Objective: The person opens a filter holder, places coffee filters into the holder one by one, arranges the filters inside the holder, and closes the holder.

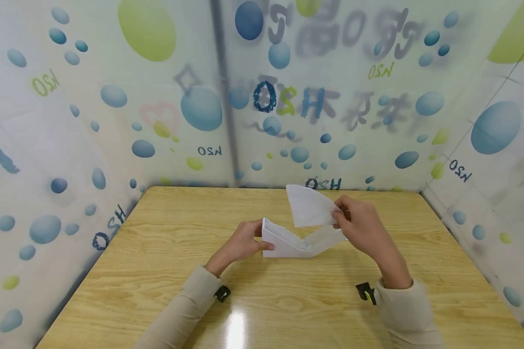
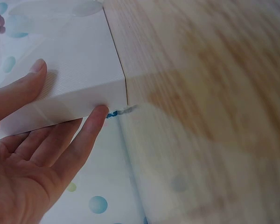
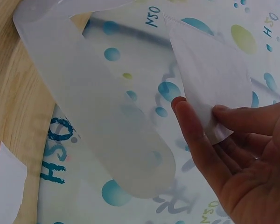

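Judging by how things lie, the work seems to stand partway. The box (image 1: 281,246) is gripped at its end by the left hand (image 1: 243,240), with the thumb on one face and the fingers parted from it by the box's depth. The flap (image 1: 320,242) is turned out toward the right, so the opening appears done. By one corner, the paper (image 1: 310,207) is pinched between the thumb and fingers of the right hand (image 1: 360,225); it is held outside the box, above the flap. Whether it is being taken out or put in cannot be told; the box is not yet closed.

In the left wrist view, fine ribbing is shown on the box, and a fingertip is seen against its end, details lost from the head view. In the right wrist view, the flap's rounded, see-through tip is shown, as is a white piece (image 3: 8,184) that cannot be identified. Only in the head view are both grips and the table (image 1: 288,305) shown together. What is left inside the box cannot be told.
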The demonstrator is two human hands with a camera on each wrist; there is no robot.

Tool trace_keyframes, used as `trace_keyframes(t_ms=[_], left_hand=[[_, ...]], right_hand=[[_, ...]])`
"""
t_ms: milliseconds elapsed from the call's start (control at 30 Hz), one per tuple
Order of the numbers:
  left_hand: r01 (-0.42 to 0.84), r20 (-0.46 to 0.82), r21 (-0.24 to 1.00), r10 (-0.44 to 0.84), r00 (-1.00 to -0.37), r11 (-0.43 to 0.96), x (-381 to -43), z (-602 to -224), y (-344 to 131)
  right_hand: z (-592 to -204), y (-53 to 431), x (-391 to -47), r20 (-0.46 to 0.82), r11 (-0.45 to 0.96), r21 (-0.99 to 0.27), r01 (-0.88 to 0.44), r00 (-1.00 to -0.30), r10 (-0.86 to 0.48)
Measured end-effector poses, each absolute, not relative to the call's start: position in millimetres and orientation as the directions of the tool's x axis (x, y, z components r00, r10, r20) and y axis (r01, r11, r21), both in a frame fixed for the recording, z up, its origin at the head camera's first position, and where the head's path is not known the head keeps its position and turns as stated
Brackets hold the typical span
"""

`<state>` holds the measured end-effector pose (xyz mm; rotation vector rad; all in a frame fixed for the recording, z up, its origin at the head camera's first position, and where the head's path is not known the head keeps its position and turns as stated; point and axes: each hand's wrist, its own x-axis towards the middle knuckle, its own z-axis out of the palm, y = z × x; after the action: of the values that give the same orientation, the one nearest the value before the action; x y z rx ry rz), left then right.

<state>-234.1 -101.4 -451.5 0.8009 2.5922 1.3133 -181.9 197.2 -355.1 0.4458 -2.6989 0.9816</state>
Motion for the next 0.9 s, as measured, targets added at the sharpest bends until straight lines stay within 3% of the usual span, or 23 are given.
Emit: trace_keyframes(t_ms=[900], left_hand=[[0.413, 0.137, 0.772, 0.509, -0.85, 0.482, -233.7, -449.9, -101.3]], right_hand=[[-370.1, 169.5, -183.8, 0.344, 0.736, -0.525, -0.428, -0.897, -0.276]])
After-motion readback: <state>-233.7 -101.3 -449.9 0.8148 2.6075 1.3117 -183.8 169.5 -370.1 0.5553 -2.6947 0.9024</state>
